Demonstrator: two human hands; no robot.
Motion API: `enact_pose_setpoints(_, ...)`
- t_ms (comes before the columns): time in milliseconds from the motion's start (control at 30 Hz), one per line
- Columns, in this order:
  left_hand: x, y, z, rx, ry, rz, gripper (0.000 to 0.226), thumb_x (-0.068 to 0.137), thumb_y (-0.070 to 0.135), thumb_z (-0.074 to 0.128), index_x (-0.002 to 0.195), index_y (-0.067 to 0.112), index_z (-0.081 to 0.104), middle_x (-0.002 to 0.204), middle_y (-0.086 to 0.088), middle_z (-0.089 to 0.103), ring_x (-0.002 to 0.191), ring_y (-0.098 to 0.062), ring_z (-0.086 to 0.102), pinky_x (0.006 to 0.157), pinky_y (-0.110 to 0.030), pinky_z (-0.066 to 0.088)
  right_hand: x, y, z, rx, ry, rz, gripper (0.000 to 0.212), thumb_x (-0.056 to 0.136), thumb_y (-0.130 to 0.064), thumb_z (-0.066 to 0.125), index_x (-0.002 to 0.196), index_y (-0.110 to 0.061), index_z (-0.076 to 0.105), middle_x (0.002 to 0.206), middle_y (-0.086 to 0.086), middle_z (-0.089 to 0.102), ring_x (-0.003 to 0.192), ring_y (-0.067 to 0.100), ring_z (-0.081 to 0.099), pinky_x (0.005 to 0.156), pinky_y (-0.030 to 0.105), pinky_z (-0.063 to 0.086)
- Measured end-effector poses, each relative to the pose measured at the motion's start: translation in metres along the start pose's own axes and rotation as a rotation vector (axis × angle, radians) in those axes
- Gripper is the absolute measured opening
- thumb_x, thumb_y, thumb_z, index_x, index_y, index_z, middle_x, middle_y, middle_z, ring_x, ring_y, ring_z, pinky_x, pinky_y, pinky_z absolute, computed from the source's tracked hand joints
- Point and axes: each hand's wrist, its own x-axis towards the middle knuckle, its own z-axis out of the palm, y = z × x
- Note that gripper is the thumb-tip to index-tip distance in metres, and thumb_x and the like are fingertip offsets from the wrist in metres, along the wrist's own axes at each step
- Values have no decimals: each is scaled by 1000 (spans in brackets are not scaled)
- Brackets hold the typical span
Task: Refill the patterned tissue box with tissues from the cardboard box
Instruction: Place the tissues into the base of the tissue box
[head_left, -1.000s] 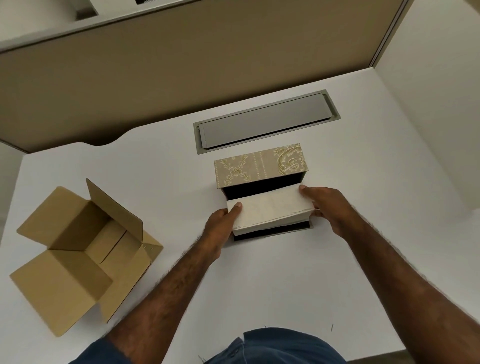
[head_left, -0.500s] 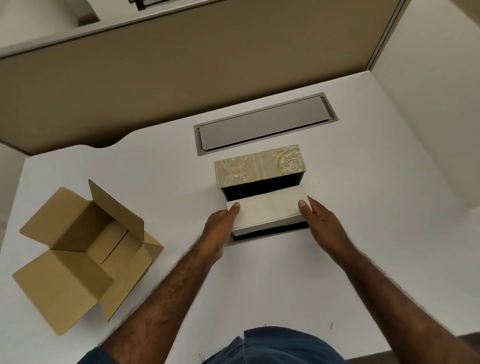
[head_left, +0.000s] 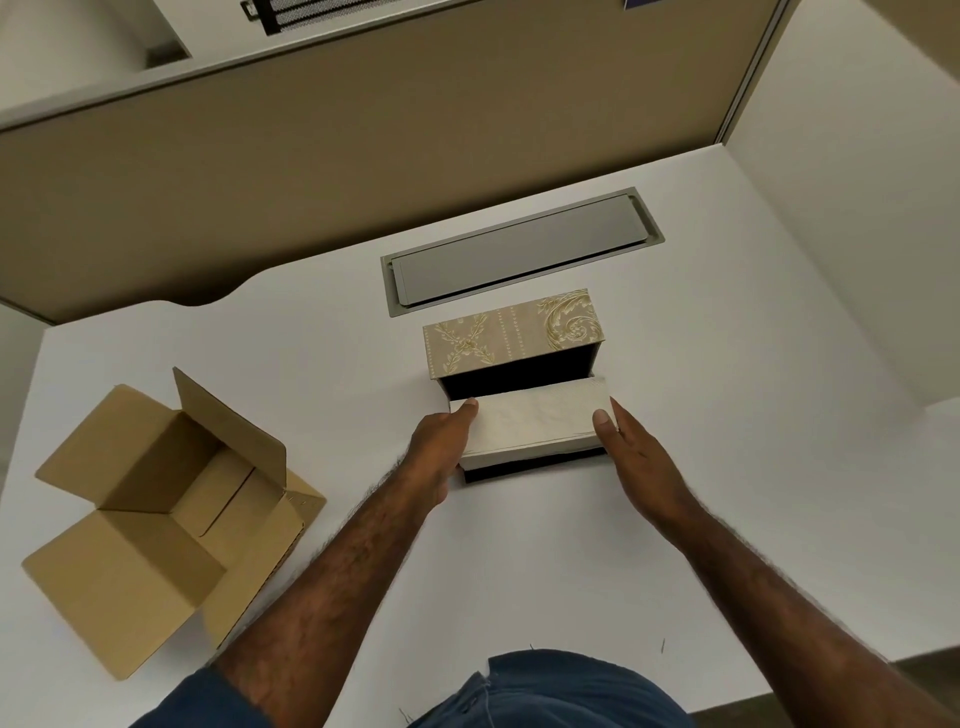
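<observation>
tissue stack (head_left: 535, 423): both ends covered by left hand (head_left: 441, 447) and right hand (head_left: 631, 462), grip strength unclear | tissue box (head_left: 511, 338): interior dark, floor hidden by stack | cardboard box (head_left: 166, 514): inside partly hidden by flaps | forearms: cut by bottom edge | black item (head_left: 311, 13): cut by top edge, unreadable

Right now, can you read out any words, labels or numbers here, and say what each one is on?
No readable text anywhere.
Tissue box: only gold ornament, no words.
Cardboard box: plain, no print showing.
Tissues: blank.
Dark label at the top edge: cut off, unreadable.
</observation>
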Motion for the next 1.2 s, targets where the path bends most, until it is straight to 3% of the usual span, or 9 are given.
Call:
enact_pose_setpoints(367, -5, -3, 3, -28, 9, 8, 62, 100, 44, 61, 151, 12, 47, 151, -8, 53, 135, -30, 51, 116, -54, 43, -2, -10, 5, 98, 24, 14, 85, 100, -75, 34, 171, -30, 26, 178, -9, 28, 161, 8, 27, 128, 30, 19)
enact_pose_setpoints(600, -5, -8, 3, -3, 26, 46, 35, 102, 29, 59, 132, 11, 59, 125, -6, 64, 116, -27, 59, 112, -49, 49, -1, -9, 1, 81, 20, -5, 85, 100, -74, 33, 171, -26, 29, 177, -6, 31, 162, 12, 29, 135, 44, 21)
enact_pose_setpoints(733, -6, -12, 2, 40, 32, 101, 22, 102, 20, 57, 122, 15, 65, 101, 4, 67, 90, -13, 60, 94, -37, 54, 0, -7, 3, 71, 24, -16, 85, 101, -75, 32, 171, -28, 27, 178, -6, 30, 163, 13, 28, 135, 46, 21)
enact_pose_setpoints(867, -10, -12, 2, 90, 35, 130, 26, 104, 19, 56, 127, 16, 65, 94, 12, 63, 85, -9, 58, 65, -28, 48, 2, -3, 3, 83, 11, -17, 81, 104, -74, 33, 171, -29, 27, 177, -7, 31, 163, 12, 28, 135, 47, 21)
enact_pose_setpoints(933, -10, -13, 2, 98, 37, 138, 25, 104, 20, 55, 127, 17, 66, 94, 12, 63, 85, -9, 58, 60, -27, 45, 3, -1, 1, 102, 9, -28, 86, 101, -79, 34, 171, -30, 29, 176, -9, 32, 161, 9, 29, 135, 44, 21)
enact_pose_setpoints(1033, -9, -14, 1, 92, 44, 132, 14, 103, 20, 56, 115, 22, 64, 94, 12, 64, 86, -10, 59, 63, -26, 48, 5, 3, -2, 153, 24, -35, 103, 87, -94, 38, 168, -30, 36, 172, -14, 38, 157, 4, 35, 132, 36, 24)
enact_pose_setpoints(1133, -7, -15, 0, 63, 44, 98, 13, 103, 21, 57, 91, 19, 62, 100, 1, 67, 94, -20, 61, 84, -37, 55, 14, 6, -7, 318, 37, 36, 78, 104, -73, 42, 165, -24, 44, 168, -3, 48, 151, 11, 48, 131, 41, 32)
enact_pose_setpoints(1200, -6, -17, -1, 53, 51, 87, 16, 102, 22, 57, 88, 16, 61, 106, -6, 66, 100, -25, 60, 96, -44, 54, 20, 7, -9, 413, 60, 69, 84, 99, -72, 41, 165, -20, 40, 168, 2, 49, 144, 12, 53, 124, 37, 38)
